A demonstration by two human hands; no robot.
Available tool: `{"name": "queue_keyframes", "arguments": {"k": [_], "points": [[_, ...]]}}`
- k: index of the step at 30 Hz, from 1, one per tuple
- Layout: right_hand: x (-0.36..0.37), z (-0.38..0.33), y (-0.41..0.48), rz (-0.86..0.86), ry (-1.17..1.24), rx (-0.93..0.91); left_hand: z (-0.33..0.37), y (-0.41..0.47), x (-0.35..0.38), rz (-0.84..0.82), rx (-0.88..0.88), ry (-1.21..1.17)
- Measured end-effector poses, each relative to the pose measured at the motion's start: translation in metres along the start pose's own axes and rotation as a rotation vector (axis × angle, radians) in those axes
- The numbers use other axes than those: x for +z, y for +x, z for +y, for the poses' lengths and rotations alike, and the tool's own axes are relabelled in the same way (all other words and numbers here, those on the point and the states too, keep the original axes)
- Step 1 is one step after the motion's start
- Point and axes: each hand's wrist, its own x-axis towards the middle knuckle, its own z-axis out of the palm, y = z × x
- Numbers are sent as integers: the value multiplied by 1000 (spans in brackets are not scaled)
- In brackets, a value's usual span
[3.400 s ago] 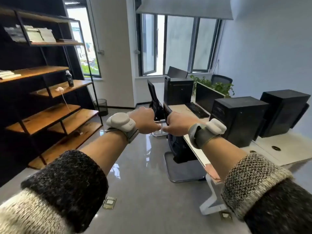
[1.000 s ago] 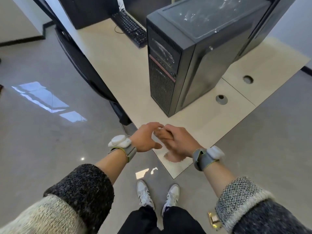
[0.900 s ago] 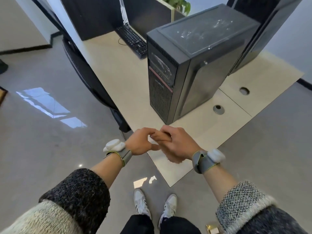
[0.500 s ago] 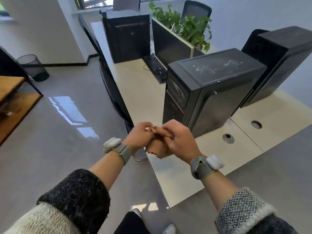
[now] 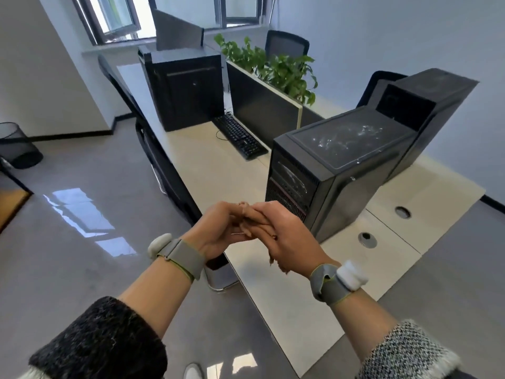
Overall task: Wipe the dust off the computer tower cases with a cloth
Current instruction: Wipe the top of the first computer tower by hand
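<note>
The view is tilting up off the floor [image 5: 82, 255] toward the tabletop [image 5: 213, 170]. The left hand [image 5: 216, 231] and right hand [image 5: 289, 236] are still bunching the cloth [image 5: 269, 242], fingers [image 5: 232, 214] curled round it, over the near corner. The nearest computer tower case [image 5: 347, 149], dusty on top, is standing untouched just beyond, so wiping is probably about to start.

Head view: one wide-angle camera worn on the person's head, facing forward and tilted down from standing height. The left hand [image 5: 218, 231] and right hand [image 5: 289, 236] meet near frame centre, close to the lens; the desk [image 5: 207, 165] recedes up-frame toward the windows [image 5: 117, 20], the floor [image 5: 82, 255] filling the left.
</note>
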Motion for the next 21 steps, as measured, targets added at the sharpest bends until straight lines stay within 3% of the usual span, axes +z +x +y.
{"name": "queue_keyframes", "arguments": {"k": [5, 10, 17, 21], "points": [[11, -15, 28, 135, -138, 108, 36, 16, -27, -63, 79, 166], [6, -30, 46, 319, -253, 220, 64, 50, -37, -33, 218, 183], [-37, -29, 29, 604, -376, 483, 97, 111, 15, 110, 546, 477], [-55, -16, 21, 687, -345, 617, 112, 137, 50, 156, 527, 579]]}}
